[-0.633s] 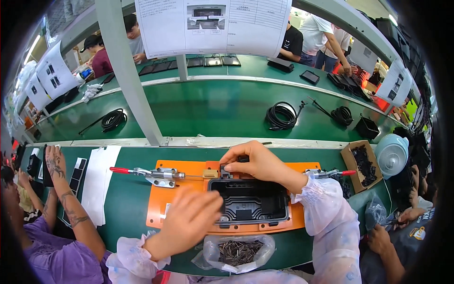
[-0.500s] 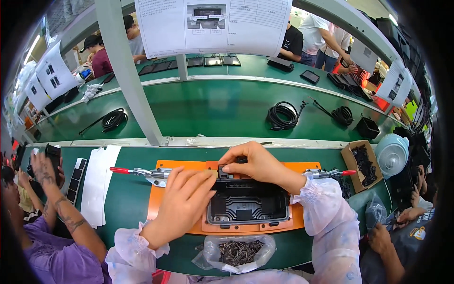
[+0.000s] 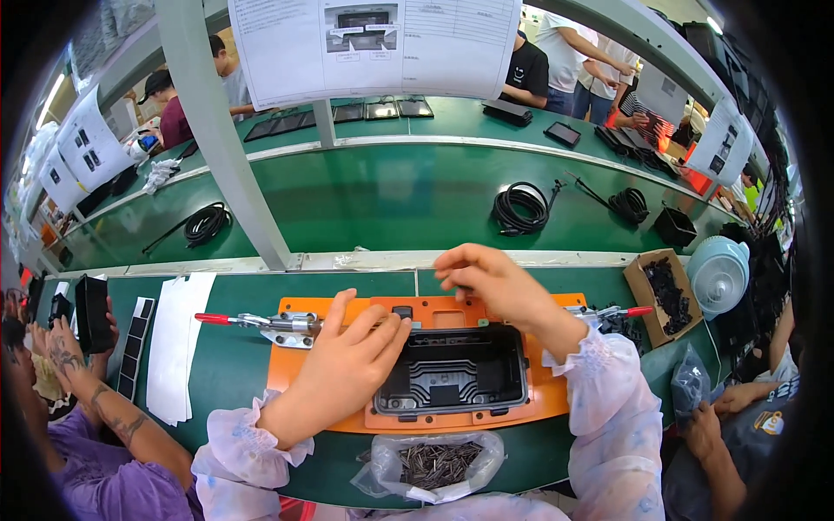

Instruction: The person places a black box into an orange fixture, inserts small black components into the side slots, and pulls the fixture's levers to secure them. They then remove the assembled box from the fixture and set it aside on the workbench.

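Note:
A black rectangular plastic housing [image 3: 452,406] lies open side up in an orange fixture [image 3: 300,382], its ribbed inside showing. My left hand [image 3: 343,373] is over the housing's left end, fingers spread and holding nothing; it hides that corner. Above the fixture's far edge, my right hand [image 3: 491,282] has its fingers curled round a small dark piece, mostly hidden by them. One small black block [image 3: 402,313] sits on the fixture's raised far part, just beyond my left fingertips.
Red-handled toggle clamps [image 3: 291,322] flank the fixture. A clear bag of screws [image 3: 443,464] lies nearest me. On the right stand a cardboard box [image 3: 662,300] of black parts and a pale blue fan [image 3: 719,276]. White sheets [image 3: 178,352] lie left. Co-workers sit at both sides.
My right hand has lifted off the small black block and moved right and away from me, leaving the block on the fixture. My left hand's fingers have spread and shifted slightly.

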Action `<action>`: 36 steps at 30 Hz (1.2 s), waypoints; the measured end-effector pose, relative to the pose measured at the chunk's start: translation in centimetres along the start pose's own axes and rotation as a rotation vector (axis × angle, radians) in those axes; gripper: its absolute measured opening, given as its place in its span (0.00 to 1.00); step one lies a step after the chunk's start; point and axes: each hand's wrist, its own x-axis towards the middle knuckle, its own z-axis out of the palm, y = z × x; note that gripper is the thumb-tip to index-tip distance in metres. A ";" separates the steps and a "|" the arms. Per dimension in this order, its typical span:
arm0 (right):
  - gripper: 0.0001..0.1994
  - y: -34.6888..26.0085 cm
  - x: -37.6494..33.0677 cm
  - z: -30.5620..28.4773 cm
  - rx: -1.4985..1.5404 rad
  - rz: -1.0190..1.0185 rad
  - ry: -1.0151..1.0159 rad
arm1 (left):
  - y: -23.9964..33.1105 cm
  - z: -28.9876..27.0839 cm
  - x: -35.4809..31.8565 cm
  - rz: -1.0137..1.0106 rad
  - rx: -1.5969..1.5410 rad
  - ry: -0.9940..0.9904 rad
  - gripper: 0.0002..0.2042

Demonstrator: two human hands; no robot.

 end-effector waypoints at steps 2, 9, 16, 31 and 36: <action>0.12 0.5 -1.1 -1.9 0.095 -0.012 -0.004 | 0.4 -0.6 0.3 0.052 0.167 -0.063 0.19; 0.14 0.8 -6.1 -5.9 0.151 -0.062 0.046 | -1.1 -0.4 0.1 0.036 -0.009 -0.055 0.21; 0.25 1.2 -7.9 -7.1 0.159 -0.116 0.229 | -0.7 -0.4 1.3 0.103 -0.012 -0.064 0.22; 0.13 1.0 -6.9 -4.6 0.067 -0.081 0.064 | 0.6 -0.6 0.2 -0.143 -0.094 -0.068 0.21; 0.14 1.0 -6.0 -4.8 0.023 -0.033 0.016 | 0.9 -0.6 0.1 -0.183 -0.127 -0.074 0.22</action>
